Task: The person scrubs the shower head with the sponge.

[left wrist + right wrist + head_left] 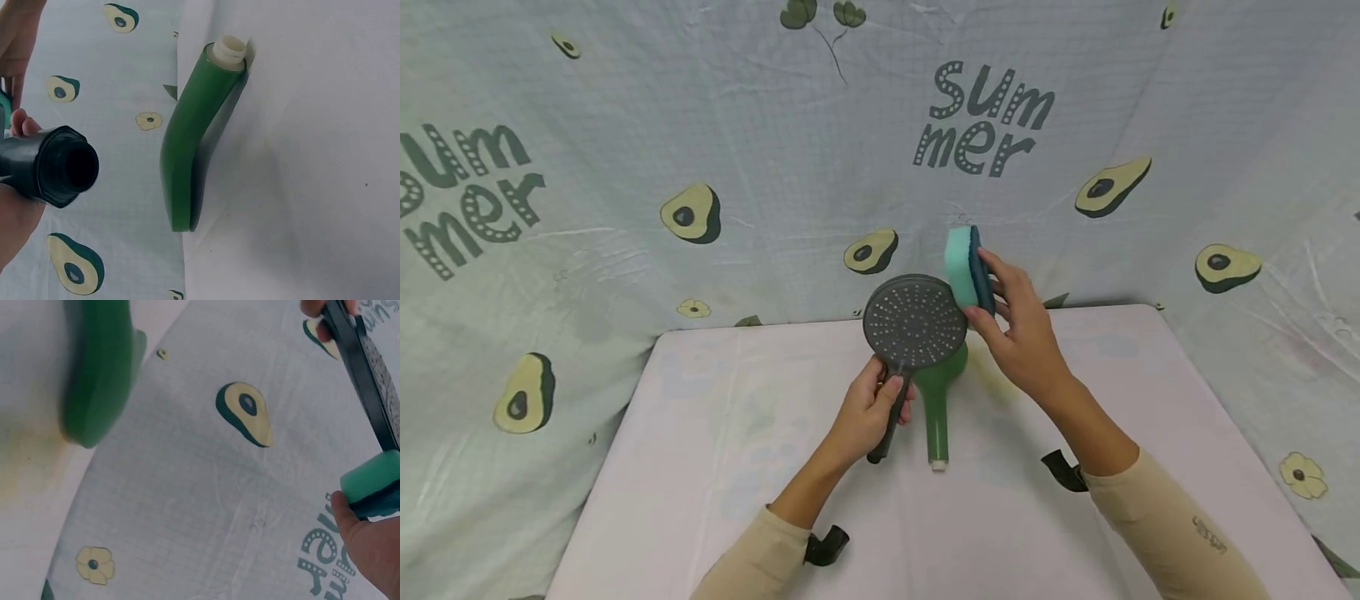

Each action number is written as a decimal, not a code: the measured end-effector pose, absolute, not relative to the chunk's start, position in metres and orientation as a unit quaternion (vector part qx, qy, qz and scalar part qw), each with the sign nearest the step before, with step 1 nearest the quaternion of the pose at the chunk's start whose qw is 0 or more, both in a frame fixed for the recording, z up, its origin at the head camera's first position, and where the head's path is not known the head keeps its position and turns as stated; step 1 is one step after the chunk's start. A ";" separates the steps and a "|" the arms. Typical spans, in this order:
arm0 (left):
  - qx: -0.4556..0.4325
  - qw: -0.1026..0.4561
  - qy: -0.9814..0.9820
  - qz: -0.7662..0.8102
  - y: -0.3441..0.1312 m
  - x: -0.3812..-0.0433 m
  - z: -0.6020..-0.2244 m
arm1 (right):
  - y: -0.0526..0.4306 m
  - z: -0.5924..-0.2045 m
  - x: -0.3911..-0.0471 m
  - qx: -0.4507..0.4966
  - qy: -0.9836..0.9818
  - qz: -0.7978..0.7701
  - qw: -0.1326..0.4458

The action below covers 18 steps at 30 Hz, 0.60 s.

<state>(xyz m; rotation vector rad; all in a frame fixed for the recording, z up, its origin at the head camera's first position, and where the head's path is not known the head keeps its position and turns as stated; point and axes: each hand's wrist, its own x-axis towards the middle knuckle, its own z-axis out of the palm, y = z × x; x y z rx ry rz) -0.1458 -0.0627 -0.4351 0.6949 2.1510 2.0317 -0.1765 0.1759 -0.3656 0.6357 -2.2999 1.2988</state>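
Observation:
My left hand (867, 408) grips the handle of a dark grey shower head (914, 323), its nozzle face turned toward the head camera. In my right hand (1026, 333) is a sponge (962, 268), turquoise on one side and dark blue on the other, pinched between thumb and fingers. The sponge's turquoise side meets the shower head's right rim. Behind and below lies a green shower head (937, 408) on the table, its white threaded end toward me. In the left wrist view the dark handle's hollow end (72, 165) shows. The right wrist view shows the sponge (372, 481) at the rim.
A pale pink-white table (760, 467) lies under the hands. Behind it hangs a light cloth (760, 150) printed with avocados and lettering, meeting the table's back edge. Black wrist-camera mounts (827, 546) stick out at both wrists.

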 end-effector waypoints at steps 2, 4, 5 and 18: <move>0.221 0.042 0.701 0.677 -0.063 -0.147 -0.433 | 0.175 -0.373 -0.172 0.234 -0.827 0.472 0.196; 0.209 0.027 0.697 0.686 -0.065 -0.149 -0.430 | 0.174 -0.381 -0.168 0.246 -0.823 0.481 0.175; 0.204 0.019 0.695 0.689 -0.066 -0.149 -0.429 | 0.173 -0.385 -0.166 0.250 -0.821 0.486 0.165; 0.222 -0.015 0.751 0.622 -0.071 -0.147 -0.433 | 0.193 -0.399 -0.162 0.270 -0.793 0.526 0.146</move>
